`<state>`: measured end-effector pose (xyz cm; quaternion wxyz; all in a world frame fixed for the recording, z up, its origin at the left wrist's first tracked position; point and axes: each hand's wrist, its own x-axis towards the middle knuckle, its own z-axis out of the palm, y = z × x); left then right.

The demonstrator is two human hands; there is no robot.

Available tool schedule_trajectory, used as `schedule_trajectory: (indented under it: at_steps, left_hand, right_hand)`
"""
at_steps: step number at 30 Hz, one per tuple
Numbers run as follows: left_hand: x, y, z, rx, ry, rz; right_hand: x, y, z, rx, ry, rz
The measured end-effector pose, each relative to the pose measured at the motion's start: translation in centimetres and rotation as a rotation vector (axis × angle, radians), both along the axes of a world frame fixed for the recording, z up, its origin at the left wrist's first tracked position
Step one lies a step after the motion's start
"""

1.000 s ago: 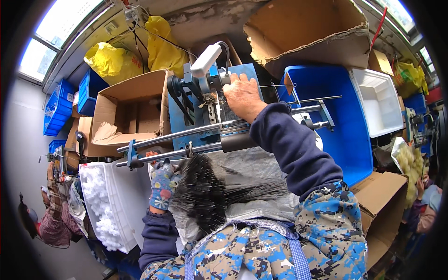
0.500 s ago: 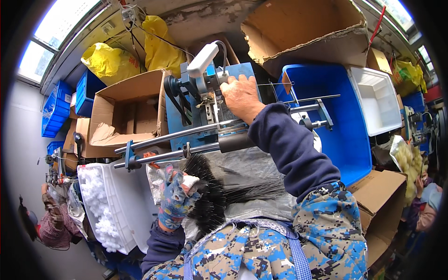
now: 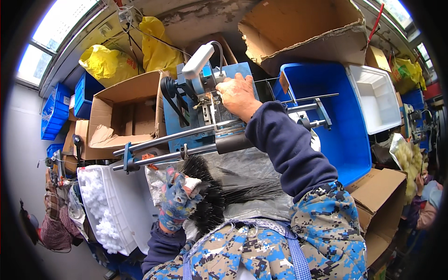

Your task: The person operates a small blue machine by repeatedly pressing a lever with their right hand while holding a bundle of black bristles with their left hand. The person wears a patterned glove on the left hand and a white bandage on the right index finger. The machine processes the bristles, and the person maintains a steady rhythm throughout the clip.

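Observation:
My right hand (image 3: 239,97) is bent over the bed of a blue bench machine (image 3: 175,105), fingers curled beside its white-capped post. What the fingertips hold is hidden; a thin wire (image 3: 266,80) runs out to the right from behind this hand. Lower left, my left hand (image 3: 176,198), in a colourful patterned glove with white wrapping on the fingers, is closed against a dense bunch of black bristles (image 3: 207,196). The bristles spread rightward over a grey plastic sheet (image 3: 254,168) on my lap. Two steel rails (image 3: 182,133) cross between my hands.
To the right stand a deep blue bin (image 3: 357,149) and a white tub (image 3: 378,102). A white bin (image 3: 126,210) with fluffy white pieces sits left. Cardboard boxes (image 3: 154,114) and yellow bags (image 3: 107,63) line the back. Other people (image 3: 60,228) work at both sides.
The view shifts slightly. My right hand stays at the machine with only a small movement, and my left hand keeps its place at the bristles. The person at left has moved an arm.

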<state>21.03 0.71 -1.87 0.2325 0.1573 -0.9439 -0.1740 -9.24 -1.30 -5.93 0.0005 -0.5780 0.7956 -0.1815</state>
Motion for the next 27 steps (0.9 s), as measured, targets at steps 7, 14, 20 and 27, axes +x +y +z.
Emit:
schedule_trajectory:
  at_steps: [7, 14, 20, 27]
  left_hand:
    - [0.3, -0.1, 1.8, 0.005, -0.005, -0.007]
    - [-0.3, 0.6, 1.6, 0.241, 0.087, 0.098]
    - [-0.2, 0.5, 1.7, 0.167, 0.048, 0.008]
    - [0.1, 0.7, 2.5, 0.133, -0.006, 0.019]
  right_hand:
    - [0.0, 1.6, 0.1, -0.008, 0.156, -0.083]
    - [1.2, 5.2, 1.7, 0.119, 0.037, -0.091]
    - [1.8, 4.6, 0.5, 0.066, -0.013, -0.101]
    - [5.5, 1.7, 0.1, -0.080, -0.045, -0.038]
